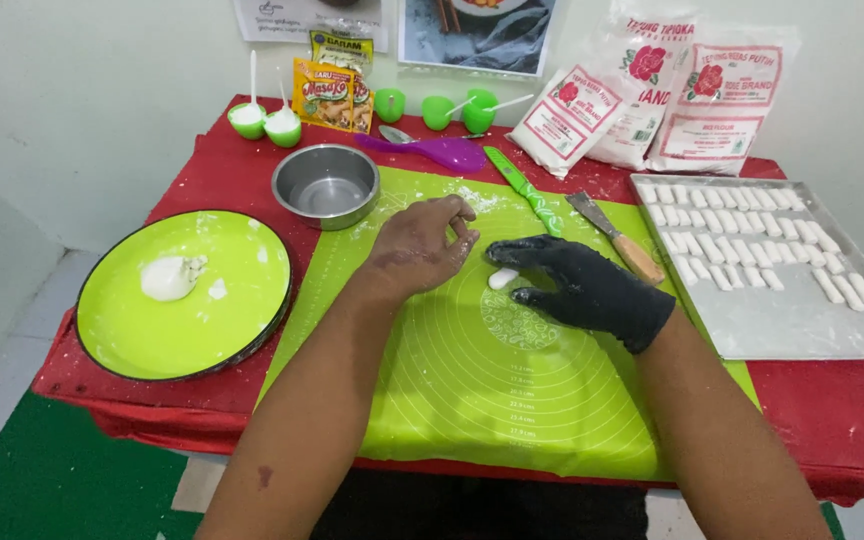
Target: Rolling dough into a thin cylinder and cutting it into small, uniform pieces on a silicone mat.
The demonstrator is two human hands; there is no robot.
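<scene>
Both forearms are extended forward from the lower edge of the view, converging toward the middle. The left hand (420, 245) is bare and held palm down, knuckles up, with its fingers (460, 225) curled inward and the tips drawn close to the thumb. The right hand (577, 283) is covered by a black glove ending at the wrist; the forearm above it is bare. Its fingers (517, 250) are pointed left toward the left hand, slightly spread and bent. The two hands are held just apart.
</scene>
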